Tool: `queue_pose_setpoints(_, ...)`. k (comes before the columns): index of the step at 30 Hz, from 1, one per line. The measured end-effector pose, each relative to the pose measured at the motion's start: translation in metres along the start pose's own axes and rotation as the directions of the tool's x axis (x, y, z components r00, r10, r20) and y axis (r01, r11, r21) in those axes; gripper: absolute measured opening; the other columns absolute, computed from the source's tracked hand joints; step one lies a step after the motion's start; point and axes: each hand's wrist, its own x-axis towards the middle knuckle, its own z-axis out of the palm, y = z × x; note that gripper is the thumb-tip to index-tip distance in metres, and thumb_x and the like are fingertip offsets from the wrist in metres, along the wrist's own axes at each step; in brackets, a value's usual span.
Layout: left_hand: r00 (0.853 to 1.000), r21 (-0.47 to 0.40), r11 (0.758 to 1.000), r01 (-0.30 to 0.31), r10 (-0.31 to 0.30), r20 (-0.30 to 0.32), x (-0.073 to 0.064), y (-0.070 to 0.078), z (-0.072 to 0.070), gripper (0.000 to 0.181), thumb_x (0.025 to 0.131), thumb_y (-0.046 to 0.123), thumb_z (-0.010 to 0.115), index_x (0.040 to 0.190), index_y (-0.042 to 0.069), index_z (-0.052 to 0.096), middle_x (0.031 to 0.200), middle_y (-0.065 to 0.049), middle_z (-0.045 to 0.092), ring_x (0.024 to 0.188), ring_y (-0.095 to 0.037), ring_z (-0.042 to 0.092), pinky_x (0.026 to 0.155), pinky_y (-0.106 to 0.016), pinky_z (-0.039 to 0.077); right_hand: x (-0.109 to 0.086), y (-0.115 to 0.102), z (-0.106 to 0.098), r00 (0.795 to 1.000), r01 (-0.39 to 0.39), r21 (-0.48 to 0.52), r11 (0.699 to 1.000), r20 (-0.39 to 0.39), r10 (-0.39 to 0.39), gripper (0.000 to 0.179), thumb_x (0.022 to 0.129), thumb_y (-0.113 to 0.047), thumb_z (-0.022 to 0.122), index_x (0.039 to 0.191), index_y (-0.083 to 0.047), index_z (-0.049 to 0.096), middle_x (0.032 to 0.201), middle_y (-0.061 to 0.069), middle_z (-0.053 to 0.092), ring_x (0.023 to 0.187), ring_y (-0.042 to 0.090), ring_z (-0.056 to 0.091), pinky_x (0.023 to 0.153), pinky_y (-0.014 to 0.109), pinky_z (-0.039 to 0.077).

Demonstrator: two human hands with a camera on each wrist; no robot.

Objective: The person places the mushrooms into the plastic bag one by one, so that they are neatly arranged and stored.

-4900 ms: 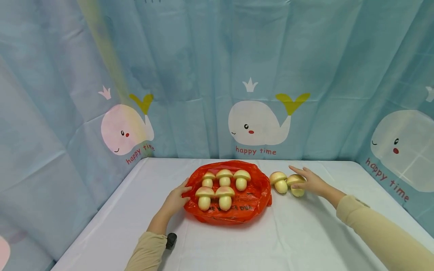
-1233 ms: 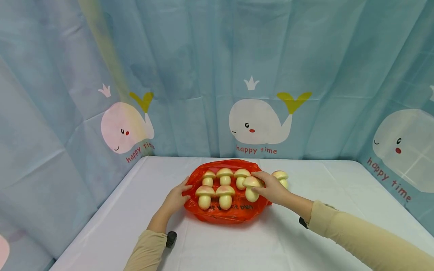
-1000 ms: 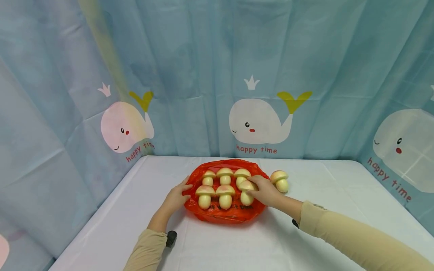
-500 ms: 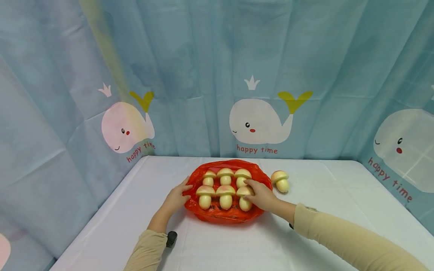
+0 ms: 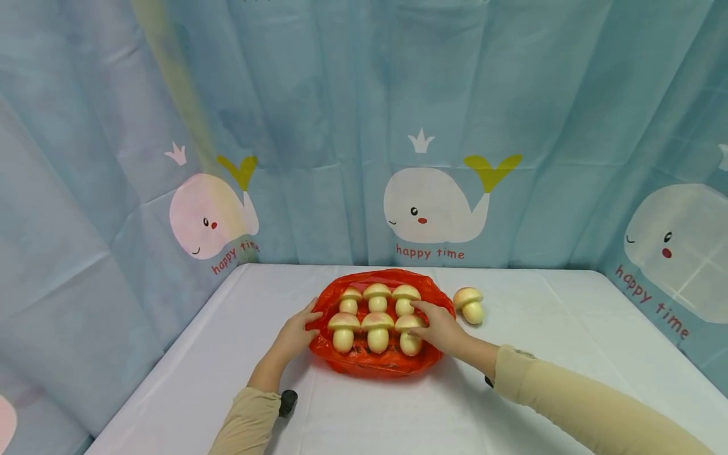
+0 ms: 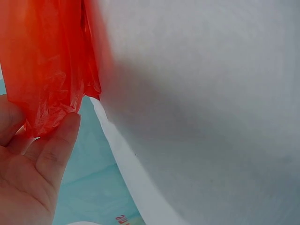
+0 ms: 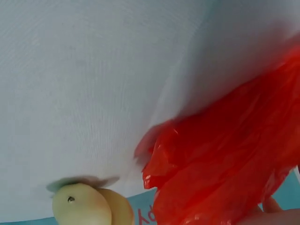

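Observation:
A red plastic bag (image 5: pixel 392 365) lies spread with its mouth up, holding several cream toy mushrooms (image 5: pixel 377 332) in two rows. My left hand (image 5: pixel 292 335) grips the bag's left edge; in the left wrist view the red film (image 6: pixel 47 56) runs between thumb and fingers. My right hand (image 5: pixel 443 328) reaches over the bag's right side, thumb and fingers around the front-right toy mushroom (image 5: pixel 409 344). In the right wrist view the bag (image 7: pixel 225 154) hides most of that hand. One more toy mushroom (image 5: pixel 469 306) lies just outside the bag, on the right.
A white cloth covers the table (image 5: pixel 364 417). Behind it and at both sides hangs a blue curtain (image 5: pixel 318 126) with whale prints. A small black device (image 5: pixel 287 402) is strapped at the left wrist.
My right hand has moved a toy mushroom from the right of the table into the bag's front row. In the last half second both hands stay nearly still. The left hand keeps its place.

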Motion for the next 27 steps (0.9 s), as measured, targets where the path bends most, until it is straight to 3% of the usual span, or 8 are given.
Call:
queue_pose_setpoints(6, 1.000, -0.003, 1.000, 0.015, -0.015, 0.003, 0.000, 0.001, 0.001, 0.043, 0.089, -0.011, 0.054, 0.132, -0.013, 0.051, 0.156, -0.018, 0.026, 0.142, -0.042, 0.022, 0.111, -0.055, 0.027, -0.004, 0.002, -0.016, 0.997, 0.045, 0.029, 0.999, -0.056, -0.044, 0.048, 0.083, -0.010, 0.075, 0.127, 0.004, 0.059, 0.126, 0.019, 0.060, 0.121, 0.038, 0.052, 0.100, 0.053, 0.044)
queue_pose_setpoints(13, 1.000, 0.010, 1.000, 0.001, -0.001, -0.003, -0.001, 0.002, 0.000, 0.043, 0.088, -0.011, 0.054, 0.131, -0.014, 0.052, 0.156, -0.019, 0.027, 0.141, -0.043, 0.023, 0.111, -0.055, 0.027, -0.007, 0.016, -0.039, 0.976, 0.139, 0.063, 0.988, -0.179, -0.126, 0.039, 0.083, -0.002, 0.073, 0.120, 0.008, 0.061, 0.119, 0.025, 0.060, 0.111, 0.042, 0.055, 0.093, 0.055, 0.049)
queue_pose_setpoints(17, 1.000, 0.018, 1.000, -0.002, 0.002, -0.006, -0.001, 0.002, 0.000, 0.043, 0.088, -0.011, 0.055, 0.131, -0.014, 0.052, 0.156, -0.019, 0.027, 0.141, -0.043, 0.024, 0.111, -0.055, 0.027, -0.007, 0.029, -0.050, 0.970, 0.158, 0.035, 0.987, -0.194, -0.148, 0.038, 0.085, -0.001, 0.071, 0.119, 0.008, 0.060, 0.120, 0.026, 0.058, 0.108, 0.044, 0.054, 0.092, 0.058, 0.048)
queue_pose_setpoints(21, 1.000, 0.011, 1.000, 0.000, 0.001, -0.005, -0.001, 0.003, 0.000, 0.043, 0.088, -0.011, 0.054, 0.131, -0.013, 0.052, 0.156, -0.018, 0.026, 0.141, -0.042, 0.023, 0.110, -0.055, 0.027, -0.005, 0.047, -0.061, 0.963, 0.162, -0.025, 0.987, -0.216, -0.163, 0.036, 0.085, 0.003, 0.068, 0.120, 0.008, 0.060, 0.123, 0.027, 0.057, 0.114, 0.046, 0.051, 0.098, 0.060, 0.042)
queue_pose_setpoints(27, 1.000, 0.011, 1.000, -0.003, 0.003, -0.004, 0.000, 0.002, 0.000, 0.043, 0.088, -0.012, 0.054, 0.131, -0.014, 0.052, 0.156, -0.019, 0.026, 0.141, -0.043, 0.023, 0.110, -0.054, 0.028, -0.001, 0.071, -0.068, 0.963, 0.164, -0.040, 0.986, -0.208, -0.169, 0.041, 0.084, 0.000, 0.071, 0.122, 0.009, 0.059, 0.129, 0.031, 0.053, 0.121, 0.051, 0.043, 0.101, 0.066, 0.033)
